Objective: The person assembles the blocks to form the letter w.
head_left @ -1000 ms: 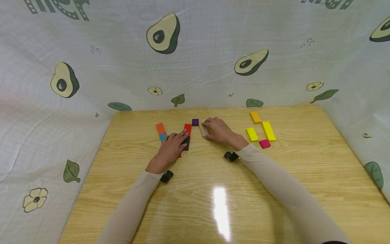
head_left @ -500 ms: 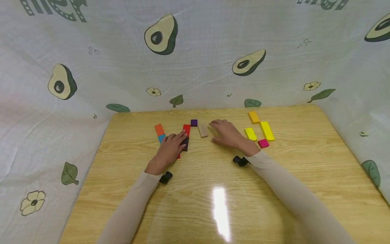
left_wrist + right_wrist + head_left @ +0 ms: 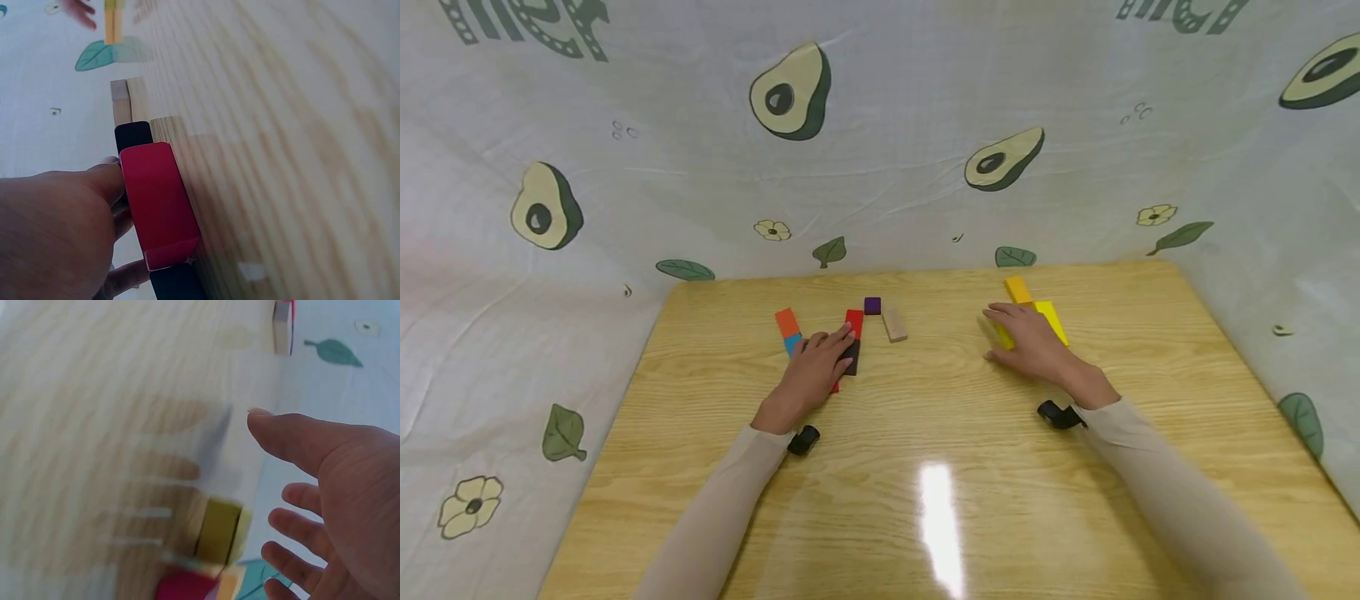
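Note:
The left hand [image 3: 810, 372] lies over a group of blocks, its fingers touching a red block [image 3: 854, 319] and a black block [image 3: 852, 357]. Close up in the left wrist view, its fingers are beside a red block [image 3: 159, 203] between two dark ones. An orange-red block [image 3: 787, 322] and a blue block [image 3: 792, 344] show past that hand. Over the yellow blocks at the right, the right hand [image 3: 1032, 343] hovers with fingers spread and nothing held. Under it in the right wrist view are a yellow block [image 3: 217, 532] and a magenta block [image 3: 186, 586].
A small purple block [image 3: 872, 306] and a plain wooden block [image 3: 894, 324] lie at the middle back of the wooden table [image 3: 865, 517]. An orange-yellow block [image 3: 1018, 290] and a long yellow block [image 3: 1052, 320] are at the right. A patterned cloth [image 3: 895, 100] hangs behind.
The right hand has let go of the plain wooden block and moved right, over the yellow blocks. The left hand has stayed on its blocks. The head view has shifted slightly.

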A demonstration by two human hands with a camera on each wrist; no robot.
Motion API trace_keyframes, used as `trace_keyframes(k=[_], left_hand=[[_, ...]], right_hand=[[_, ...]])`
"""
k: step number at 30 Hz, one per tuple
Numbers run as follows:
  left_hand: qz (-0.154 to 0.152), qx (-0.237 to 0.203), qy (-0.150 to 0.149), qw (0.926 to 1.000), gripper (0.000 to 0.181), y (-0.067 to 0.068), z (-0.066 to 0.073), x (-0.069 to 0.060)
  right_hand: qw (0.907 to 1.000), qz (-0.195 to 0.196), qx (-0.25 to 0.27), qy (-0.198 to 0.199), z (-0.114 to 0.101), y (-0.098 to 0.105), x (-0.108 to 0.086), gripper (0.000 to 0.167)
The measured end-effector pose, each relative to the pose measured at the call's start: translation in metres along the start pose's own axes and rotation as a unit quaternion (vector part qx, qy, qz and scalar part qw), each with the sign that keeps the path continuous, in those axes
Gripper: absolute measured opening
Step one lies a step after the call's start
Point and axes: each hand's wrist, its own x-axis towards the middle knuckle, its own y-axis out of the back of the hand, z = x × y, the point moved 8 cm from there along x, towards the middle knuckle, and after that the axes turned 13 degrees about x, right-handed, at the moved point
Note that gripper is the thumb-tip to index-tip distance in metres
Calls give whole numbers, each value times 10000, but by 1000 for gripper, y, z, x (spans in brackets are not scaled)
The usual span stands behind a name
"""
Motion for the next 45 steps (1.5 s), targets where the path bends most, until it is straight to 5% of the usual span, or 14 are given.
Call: trace_keyframes(k=[10, 25, 45], left_hand=[[153, -1, -31, 9999, 51, 3, 1, -1], [80, -183, -38, 9998, 53, -1, -1, -2], [101, -120, -38, 9999, 54, -2, -1, -1]], right_hand=[[9999, 127, -79, -24, 17, 11, -18, 69], [9995, 272, -20, 180, 21, 12, -17, 57], [9946, -138, 273, 993, -57, -33, 0, 55]])
